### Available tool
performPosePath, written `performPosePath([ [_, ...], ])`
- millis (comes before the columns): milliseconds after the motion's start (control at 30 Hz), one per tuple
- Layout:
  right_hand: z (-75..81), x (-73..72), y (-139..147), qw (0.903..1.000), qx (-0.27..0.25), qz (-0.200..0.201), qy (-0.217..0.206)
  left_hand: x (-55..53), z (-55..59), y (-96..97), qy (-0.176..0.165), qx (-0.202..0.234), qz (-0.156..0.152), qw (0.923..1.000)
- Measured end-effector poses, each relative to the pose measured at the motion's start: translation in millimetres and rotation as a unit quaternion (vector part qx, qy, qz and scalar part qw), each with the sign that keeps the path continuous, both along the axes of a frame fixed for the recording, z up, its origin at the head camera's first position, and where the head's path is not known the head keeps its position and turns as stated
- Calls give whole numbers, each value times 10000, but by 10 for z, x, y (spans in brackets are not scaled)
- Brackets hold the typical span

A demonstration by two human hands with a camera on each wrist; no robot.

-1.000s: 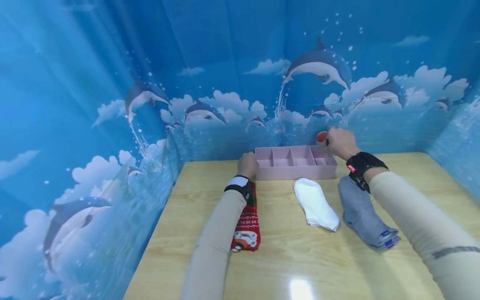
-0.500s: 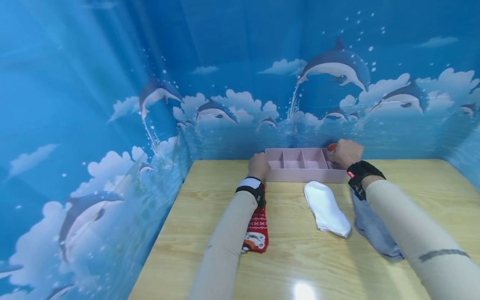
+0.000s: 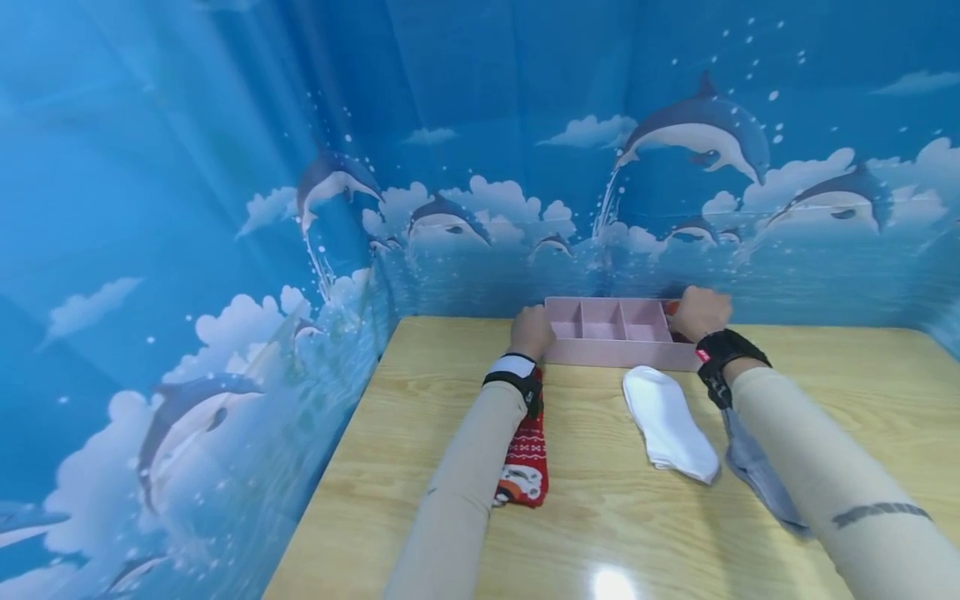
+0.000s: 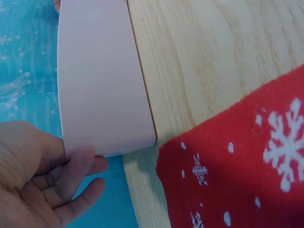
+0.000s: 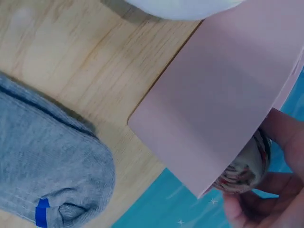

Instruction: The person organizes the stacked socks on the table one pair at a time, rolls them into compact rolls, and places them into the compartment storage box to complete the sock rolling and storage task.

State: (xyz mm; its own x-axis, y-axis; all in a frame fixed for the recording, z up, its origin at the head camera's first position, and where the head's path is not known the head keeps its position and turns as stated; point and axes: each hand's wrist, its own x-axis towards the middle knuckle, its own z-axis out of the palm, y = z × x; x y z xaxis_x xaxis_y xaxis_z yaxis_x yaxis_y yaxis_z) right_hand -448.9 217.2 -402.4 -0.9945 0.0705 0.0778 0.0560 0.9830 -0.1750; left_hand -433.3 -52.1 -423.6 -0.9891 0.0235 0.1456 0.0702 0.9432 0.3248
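Observation:
A pink box [image 3: 615, 352] with a row of compartments stands at the table's back edge. My left hand [image 3: 532, 332] holds its left end, the fingers curled at the corner in the left wrist view. At the other end, my right hand [image 3: 702, 312] grips a rolled-up patterned sock [image 5: 244, 166] with an orange part, down in the rightmost compartment. The right wrist view shows thumb and fingers around the roll, partly hidden by the box wall. Under my left wrist lies a red sock [image 3: 527, 458] with white snowflakes and an animal face.
White socks [image 3: 669, 425] lie flat in front of the box. Grey socks [image 5: 52, 152] with blue marks lie to their right, partly under my right forearm. A blue dolphin-print curtain [image 3: 480, 125] hangs behind and left of the wooden table [image 3: 600, 533].
My right hand has lowered the rolled sock from above the box into its rightmost compartment. My left hand stays at the box's left end. The head view has shifted, moving everything rightward.

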Motion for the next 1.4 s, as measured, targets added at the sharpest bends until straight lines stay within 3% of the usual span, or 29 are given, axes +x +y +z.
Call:
performPosePath([
  [300,-68,38,83,9993,-272,133,-213,35,2,51,-131,-79,-72,9999],
  [533,-100,40,60,9974,-66,605,-390,35,-21,27,-43,-220,-181,9996],
  [833,-26,84,138,9870,-905,851,-1017,56,-10,41,-30,-235,-273,9993],
  [1000,-84,111,212,9888,-1024,854,-666,65,-6,78,0,-257,-251,9994],
  [1200,-201,157,261,9927,-1053,585,-85,80,-3,99,28,-226,-241,9995],
  [1400,-226,166,179,9875,-1225,991,-84,44,27,35,-18,-98,-229,9997],
])
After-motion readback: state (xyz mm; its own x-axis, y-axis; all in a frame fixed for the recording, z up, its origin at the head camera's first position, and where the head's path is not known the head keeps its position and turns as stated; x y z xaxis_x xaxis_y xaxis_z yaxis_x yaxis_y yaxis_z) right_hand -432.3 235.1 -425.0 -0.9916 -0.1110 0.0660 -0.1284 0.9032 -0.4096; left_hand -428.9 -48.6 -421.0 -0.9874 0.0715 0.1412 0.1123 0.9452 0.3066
